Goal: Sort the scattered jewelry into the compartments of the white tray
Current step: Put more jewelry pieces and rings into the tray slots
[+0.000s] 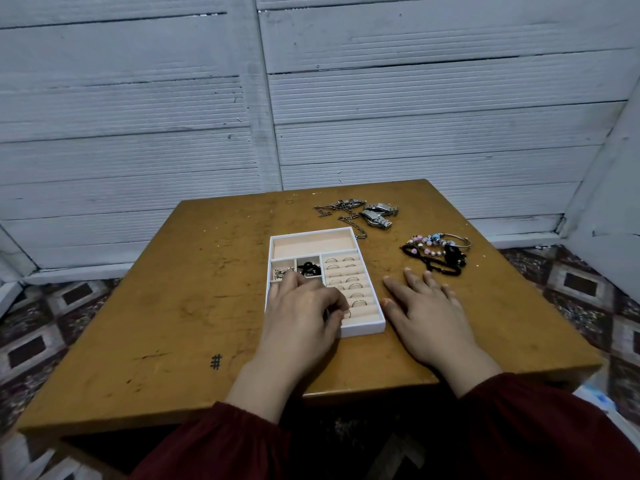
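The white tray sits mid-table with a peach lining. Its right-hand ring rows hold several silver rings. Two small left compartments hold silver pieces and black pieces; the long back compartment has nothing in it. My left hand lies over the tray's near left part and pinches a ring at the nearest ring row. My right hand rests flat on the table just right of the tray. Beaded bracelets and black beads lie beyond its fingertips.
Silver chains and two metal watches lie at the table's back, behind the tray. A small lone ring lies near the back edge. The wooden table stands against a white slatted wall; patterned floor surrounds it.
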A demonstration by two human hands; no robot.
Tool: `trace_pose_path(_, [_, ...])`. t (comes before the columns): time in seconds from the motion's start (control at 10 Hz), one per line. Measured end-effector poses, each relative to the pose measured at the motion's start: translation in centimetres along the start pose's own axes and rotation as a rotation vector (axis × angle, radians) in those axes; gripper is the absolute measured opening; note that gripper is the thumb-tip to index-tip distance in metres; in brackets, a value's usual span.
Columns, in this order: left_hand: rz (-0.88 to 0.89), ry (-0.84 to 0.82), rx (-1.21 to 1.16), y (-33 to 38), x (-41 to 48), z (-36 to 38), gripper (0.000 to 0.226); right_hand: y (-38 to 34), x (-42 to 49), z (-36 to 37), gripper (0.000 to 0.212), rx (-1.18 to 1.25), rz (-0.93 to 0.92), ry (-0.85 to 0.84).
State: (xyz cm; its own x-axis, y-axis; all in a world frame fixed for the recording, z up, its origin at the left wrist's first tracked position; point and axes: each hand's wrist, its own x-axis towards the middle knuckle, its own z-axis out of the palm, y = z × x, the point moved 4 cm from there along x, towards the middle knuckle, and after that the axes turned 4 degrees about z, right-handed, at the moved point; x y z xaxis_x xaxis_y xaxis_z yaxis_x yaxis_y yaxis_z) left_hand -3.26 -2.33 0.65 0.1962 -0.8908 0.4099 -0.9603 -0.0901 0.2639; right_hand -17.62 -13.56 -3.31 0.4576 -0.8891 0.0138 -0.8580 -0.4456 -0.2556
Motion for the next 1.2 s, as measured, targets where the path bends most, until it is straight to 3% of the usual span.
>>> trace_pose_path(0.6, [-0.006, -0.075, 0.066, 0.3, 0.1, -0.2, 0.016, 0.0, -0.1, -0.1, 0.051, 0.000, 0.004, -0.008])
trace_pose_path(0.9, [0.000, -0.005, -0.044, -0.1, -0.1, -0.2, 0.011, 0.0, -0.1, -0.1, 0.052, 0.026, 0.004, 0.016])
trace_pose_path(1.2, [-0.019, 0.093, -0.209, -0.5, 2.0, -1.2, 0.007, -0.5, 0.5, -1.6, 0.040, 0.234, -0.009, 0.187])
